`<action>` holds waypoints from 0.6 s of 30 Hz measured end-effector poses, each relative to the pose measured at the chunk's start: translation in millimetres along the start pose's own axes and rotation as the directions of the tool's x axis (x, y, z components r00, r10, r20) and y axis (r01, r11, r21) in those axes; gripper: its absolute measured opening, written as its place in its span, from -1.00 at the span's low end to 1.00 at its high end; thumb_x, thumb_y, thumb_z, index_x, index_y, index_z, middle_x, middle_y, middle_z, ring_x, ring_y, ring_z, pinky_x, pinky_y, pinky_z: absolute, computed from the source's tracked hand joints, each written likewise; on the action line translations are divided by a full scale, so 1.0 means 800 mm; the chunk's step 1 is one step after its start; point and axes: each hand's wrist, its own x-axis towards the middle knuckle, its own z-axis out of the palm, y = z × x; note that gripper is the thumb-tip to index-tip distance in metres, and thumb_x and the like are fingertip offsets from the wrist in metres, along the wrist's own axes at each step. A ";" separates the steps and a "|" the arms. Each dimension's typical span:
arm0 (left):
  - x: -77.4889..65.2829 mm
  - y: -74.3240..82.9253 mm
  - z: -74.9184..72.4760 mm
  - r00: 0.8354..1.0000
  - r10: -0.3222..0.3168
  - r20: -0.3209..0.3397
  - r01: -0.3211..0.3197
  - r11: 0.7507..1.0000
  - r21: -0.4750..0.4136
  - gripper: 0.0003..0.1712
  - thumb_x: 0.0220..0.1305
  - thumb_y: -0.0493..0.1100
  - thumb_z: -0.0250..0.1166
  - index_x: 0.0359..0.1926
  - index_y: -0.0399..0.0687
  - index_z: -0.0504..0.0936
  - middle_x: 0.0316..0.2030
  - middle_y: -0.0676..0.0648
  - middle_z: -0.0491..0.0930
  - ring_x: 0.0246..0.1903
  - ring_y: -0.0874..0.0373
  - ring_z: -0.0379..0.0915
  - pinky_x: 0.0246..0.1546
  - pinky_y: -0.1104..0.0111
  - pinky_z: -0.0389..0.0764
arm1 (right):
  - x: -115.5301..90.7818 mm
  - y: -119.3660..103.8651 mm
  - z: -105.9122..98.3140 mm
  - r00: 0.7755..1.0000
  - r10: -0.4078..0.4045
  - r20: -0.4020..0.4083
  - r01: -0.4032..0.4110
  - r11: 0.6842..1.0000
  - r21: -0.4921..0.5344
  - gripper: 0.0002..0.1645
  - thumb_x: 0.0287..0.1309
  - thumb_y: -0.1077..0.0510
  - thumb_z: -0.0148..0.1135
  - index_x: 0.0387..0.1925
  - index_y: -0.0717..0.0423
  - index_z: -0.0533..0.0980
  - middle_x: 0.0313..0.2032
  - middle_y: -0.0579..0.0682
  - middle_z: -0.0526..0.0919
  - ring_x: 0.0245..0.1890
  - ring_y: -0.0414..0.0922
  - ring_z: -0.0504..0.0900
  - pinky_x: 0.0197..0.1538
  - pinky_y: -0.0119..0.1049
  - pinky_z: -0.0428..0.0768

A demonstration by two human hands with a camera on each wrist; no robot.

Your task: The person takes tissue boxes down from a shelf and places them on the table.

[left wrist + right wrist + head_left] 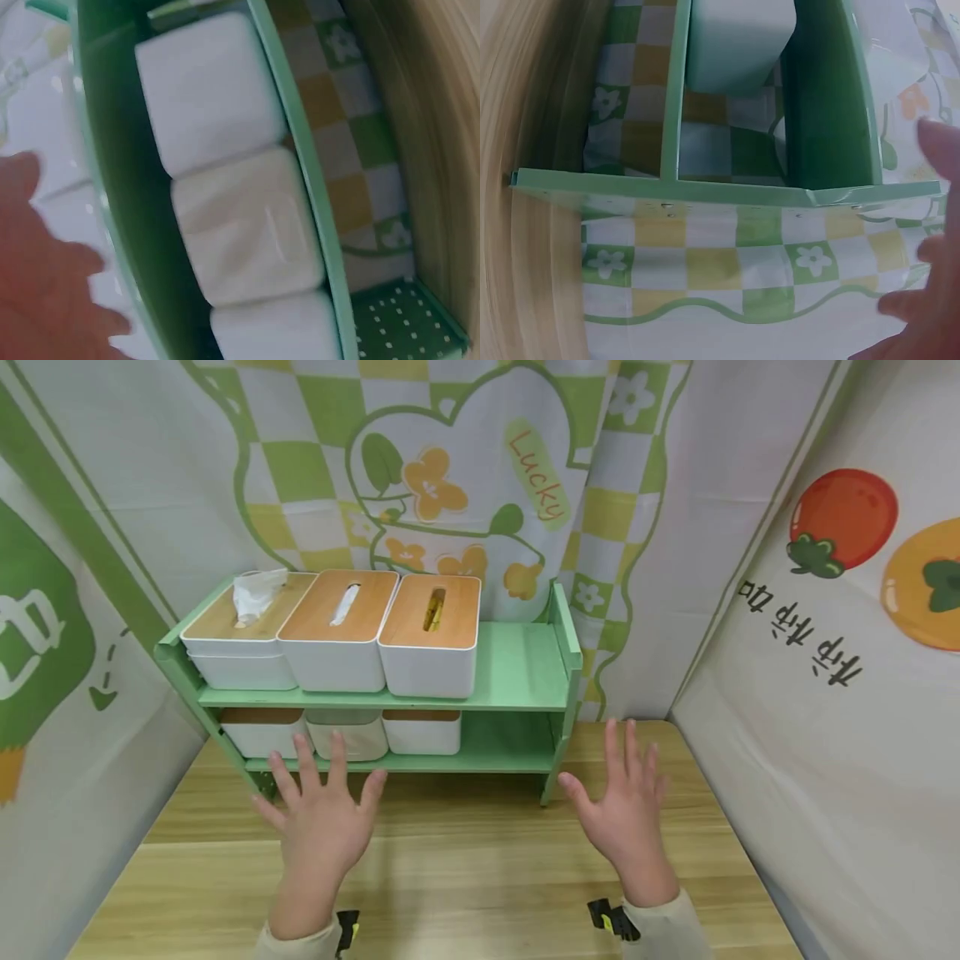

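Both hands are held up over the table in front of a green two-tier shelf (pixel 525 672). Fingers spread, my left hand (pixel 324 827) appears before the shelf's left half, holding nothing. My right hand (pixel 626 822), also spread and holding nothing, is off the shelf's right end. On the upper tier stand three white tissue boxes with wooden lids: the left box (pixel 243 670) with a tissue sticking out, the middle box (pixel 337 667), and the right box (pixel 429 670) with something yellow in its slot. The lower tier bears two white boxes (pixel 423 737) and a cream bin (pixel 348 739).
The shelf stands at the back of a wooden table (pixel 480 877). Behind it hangs a checkered curtain (pixel 311 468) with flowers. A white panel (pixel 817 735) with printed fruit borders the right side, and another panel (pixel 90 777) borders the left.
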 end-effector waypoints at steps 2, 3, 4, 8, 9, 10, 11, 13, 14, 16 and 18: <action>0.007 -0.011 -0.001 0.992 0.034 -0.119 -0.040 0.998 -0.046 -0.07 0.45 0.45 -0.27 0.60 0.14 -0.30 0.51 -0.23 -0.59 0.39 -0.27 -0.87 0.11 -0.43 -0.62 | 0.003 0.002 0.001 0.997 -0.047 -0.052 0.050 0.998 0.048 0.17 0.25 -0.34 0.22 0.60 -0.12 -0.22 0.55 0.16 -0.22 0.43 0.44 -0.31 0.19 0.57 -0.22; 0.012 -0.018 0.000 0.978 0.063 -0.201 -0.077 0.995 -0.063 -0.09 0.46 0.44 -0.27 0.60 0.20 -0.32 0.52 -0.19 -0.60 0.40 -0.26 -0.85 0.14 -0.41 -0.60 | 0.005 0.003 0.002 0.994 -0.070 -0.078 0.075 0.994 0.074 0.17 0.24 -0.33 0.23 0.60 -0.11 -0.21 0.55 0.15 -0.21 0.44 0.42 -0.30 0.20 0.55 -0.22; 0.018 -0.024 0.001 0.949 0.098 -0.299 -0.127 0.989 -0.077 -0.12 0.46 0.43 -0.26 0.60 0.24 -0.31 0.53 -0.15 -0.59 0.42 -0.25 -0.81 0.16 -0.40 -0.56 | 0.007 0.004 0.003 0.991 -0.090 -0.103 0.100 0.990 0.098 0.16 0.25 -0.33 0.23 0.60 -0.11 -0.19 0.55 0.14 -0.19 0.45 0.41 -0.28 0.22 0.53 -0.20; 0.050 -0.049 -0.001 0.725 0.199 -0.660 -0.312 0.949 -0.057 -0.18 0.43 0.45 -0.23 0.59 0.42 -0.17 0.56 0.06 -0.40 0.49 -0.12 -0.60 0.26 -0.29 -0.47 | 0.020 0.010 0.003 0.966 -0.177 -0.188 0.215 0.955 0.202 0.15 0.27 -0.41 0.13 0.60 0.01 -0.15 0.55 0.17 -0.16 0.48 0.31 -0.26 0.29 0.44 -0.18; 0.058 -0.055 -0.003 0.660 0.206 -0.722 -0.341 0.939 -0.044 -0.19 0.42 0.45 -0.21 0.59 0.43 -0.11 0.56 0.10 -0.34 0.49 -0.10 -0.54 0.28 -0.26 -0.45 | 0.024 0.011 0.002 0.959 -0.195 -0.203 0.241 0.942 0.232 0.15 0.27 -0.42 0.11 0.59 0.04 -0.14 0.55 0.17 -0.15 0.48 0.29 -0.25 0.31 0.40 -0.17; 0.066 -0.060 -0.006 0.606 0.195 -0.771 -0.357 0.933 -0.044 -0.20 0.40 0.47 -0.19 0.57 0.48 -0.06 0.55 0.13 -0.27 0.49 -0.09 -0.47 0.30 -0.23 -0.42 | 0.028 0.012 0.001 0.954 -0.210 -0.214 0.263 0.929 0.259 0.16 0.27 -0.43 0.10 0.59 0.07 -0.14 0.55 0.16 -0.15 0.49 0.25 -0.24 0.34 0.37 -0.17; 0.073 -0.065 -0.011 0.578 0.179 -0.796 -0.360 0.931 -0.052 -0.20 0.38 0.49 -0.19 0.56 0.52 -0.05 0.55 0.13 -0.24 0.49 -0.10 -0.43 0.32 -0.20 -0.40 | 0.033 0.013 0.000 0.950 -0.221 -0.220 0.280 0.916 0.287 0.17 0.27 -0.43 0.10 0.59 0.08 -0.15 0.55 0.15 -0.16 0.50 0.21 -0.24 0.35 0.33 -0.17; 0.087 -0.076 -0.019 0.541 0.133 -0.831 -0.362 0.928 -0.088 -0.21 0.36 0.51 -0.18 0.55 0.59 -0.02 0.54 0.07 -0.16 0.49 -0.13 -0.35 0.35 -0.13 -0.39 | 0.042 0.014 -0.002 0.945 -0.234 -0.228 0.302 0.894 0.332 0.20 0.25 -0.44 0.12 0.59 0.07 -0.17 0.56 0.09 -0.17 0.50 0.16 -0.22 0.38 0.27 -0.16; 0.093 -0.082 -0.023 0.541 0.105 -0.835 -0.355 0.928 -0.114 -0.21 0.35 0.52 -0.19 0.54 0.59 -0.02 0.53 0.00 -0.14 0.49 -0.14 -0.34 0.37 -0.08 -0.39 | 0.046 0.015 -0.003 0.943 -0.239 -0.231 0.309 0.884 0.350 0.21 0.23 -0.45 0.13 0.59 0.06 -0.18 0.56 0.07 -0.18 0.51 0.14 -0.20 0.39 0.26 -0.15; 0.102 -0.096 -0.032 0.562 0.051 -0.826 -0.342 0.923 -0.176 -0.11 0.36 0.52 -0.22 0.58 0.31 -0.01 0.52 -0.17 -0.14 0.49 -0.13 -0.35 0.39 0.02 -0.39 | 0.054 0.014 -0.004 0.944 -0.239 -0.229 0.312 0.872 0.376 0.25 0.19 -0.48 0.14 0.60 0.01 -0.20 0.56 0.00 -0.20 0.51 0.10 -0.20 0.39 0.24 -0.15; 0.112 -0.112 -0.040 0.592 0.004 -0.806 -0.330 0.914 -0.238 -0.02 0.40 0.47 -0.24 0.58 -0.06 -0.03 0.50 -0.32 -0.15 0.49 -0.08 -0.37 0.40 0.12 -0.39 | 0.061 0.013 -0.005 0.943 -0.239 -0.231 0.316 0.861 0.398 0.27 0.16 -0.50 0.15 0.60 -0.02 -0.21 0.57 -0.03 -0.20 0.51 0.08 -0.19 0.39 0.25 -0.15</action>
